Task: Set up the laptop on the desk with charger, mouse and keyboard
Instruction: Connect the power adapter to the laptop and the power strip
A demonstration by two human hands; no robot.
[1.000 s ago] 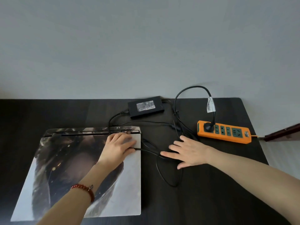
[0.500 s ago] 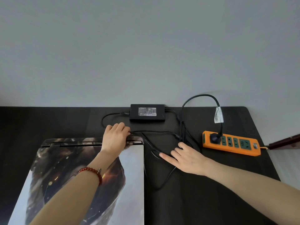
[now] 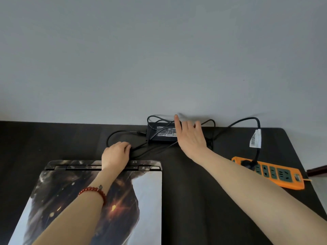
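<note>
The orange power strip [image 3: 270,172] at 3 o'clock on the dark desk [image 3: 194,200] holds one black plug [image 3: 247,164] in its far-left socket; the other sockets show green faces. The closed laptop [image 3: 99,200] lies at 7 o'clock, its lid printed with a dark and pale picture, hinge edge facing 12 o'clock.

The charger brick [image 3: 161,132] sits at 12 o'clock against the wall, label up, with black cable [image 3: 120,134] looping out from its left end toward 10 o'clock and back past the laptop's rear edge. The left hand [image 3: 115,154] lies just beyond the laptop's hinge, knuckles up, its fingers [image 3: 124,145] curled down onto the cable there; whether they pinch the cable or only cover it cannot be told. Its forearm runs back toward 7 o'clock over the lid, with a red bead bracelet [image 3: 93,191] at the wrist.

The right hand [image 3: 191,137] is over the right end of the brick, palm down, fingers spread and straight, the forefinger pointing to 12 o'clock. Motion blur hides whether it touches the brick. Its arm stretches in from 4 o'clock.
</note>
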